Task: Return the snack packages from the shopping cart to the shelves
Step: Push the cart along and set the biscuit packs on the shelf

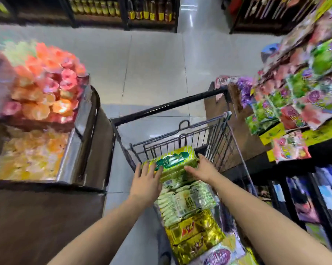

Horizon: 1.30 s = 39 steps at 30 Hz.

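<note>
A black wire shopping cart [216, 134] stands in the aisle, packed with snack packages. On top at its far end lies a green and yellow package [172, 159]. My left hand [147, 183] holds its left end, fingers lying over the top. My right hand [203, 169] holds its right end from the side. Under it lie white and green packs [188, 201], then gold packs [195, 232] and a purple-labelled pack [217, 256] nearest me. The snack shelves [302, 92] on the right carry green, pink and purple bags.
A display stand [88, 131] on the left holds orange and pink wrapped sweets [44, 83] and a tray of yellow ones. Dark shelves with bottles [123, 8] line the far side. Pale floor tiles [153, 64] stretch ahead of the cart.
</note>
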Each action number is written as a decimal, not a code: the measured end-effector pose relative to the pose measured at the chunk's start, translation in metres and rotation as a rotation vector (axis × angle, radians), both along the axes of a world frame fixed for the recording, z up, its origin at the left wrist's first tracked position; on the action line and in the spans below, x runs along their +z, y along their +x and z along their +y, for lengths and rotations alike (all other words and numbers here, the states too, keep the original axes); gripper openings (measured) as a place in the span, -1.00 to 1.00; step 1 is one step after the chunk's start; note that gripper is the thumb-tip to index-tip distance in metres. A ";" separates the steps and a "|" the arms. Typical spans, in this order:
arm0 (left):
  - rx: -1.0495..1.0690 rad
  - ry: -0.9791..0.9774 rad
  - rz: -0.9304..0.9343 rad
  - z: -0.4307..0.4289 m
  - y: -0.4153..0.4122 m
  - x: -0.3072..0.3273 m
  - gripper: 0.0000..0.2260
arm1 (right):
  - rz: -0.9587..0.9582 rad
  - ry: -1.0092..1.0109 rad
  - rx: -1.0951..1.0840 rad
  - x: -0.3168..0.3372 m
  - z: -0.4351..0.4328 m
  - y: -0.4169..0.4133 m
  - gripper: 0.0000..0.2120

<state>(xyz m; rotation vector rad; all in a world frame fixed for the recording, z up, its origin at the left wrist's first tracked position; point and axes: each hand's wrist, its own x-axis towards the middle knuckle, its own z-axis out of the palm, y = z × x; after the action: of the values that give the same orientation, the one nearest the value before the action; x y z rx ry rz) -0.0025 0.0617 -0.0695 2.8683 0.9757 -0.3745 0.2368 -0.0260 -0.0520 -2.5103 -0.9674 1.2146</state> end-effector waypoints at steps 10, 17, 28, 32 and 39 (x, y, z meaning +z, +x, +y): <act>-0.094 -0.025 -0.097 0.019 -0.021 -0.053 -0.37 | 0.373 -0.018 -0.445 -0.050 0.039 0.019 0.04; -0.114 -0.066 -0.108 0.023 -0.030 -0.059 -0.40 | 0.765 -0.090 -0.568 -0.073 0.035 0.040 0.13; -0.135 -0.081 -0.086 0.022 -0.027 -0.048 -0.41 | 0.749 -0.059 -0.548 -0.060 0.009 0.018 0.42; -0.169 -0.096 -0.121 0.013 -0.017 -0.033 -0.48 | 0.700 0.051 -0.616 -0.044 -0.023 0.017 0.39; -0.032 -0.365 -0.178 -0.032 0.017 0.005 -0.37 | 0.692 0.248 -0.788 0.018 -0.128 0.013 -0.42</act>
<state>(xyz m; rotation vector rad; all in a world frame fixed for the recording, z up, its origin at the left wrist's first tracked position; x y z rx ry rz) 0.0141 0.0295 -0.0649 2.5376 0.7438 -0.2612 0.2495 -0.1538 -0.0344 -1.7439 0.0510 1.3800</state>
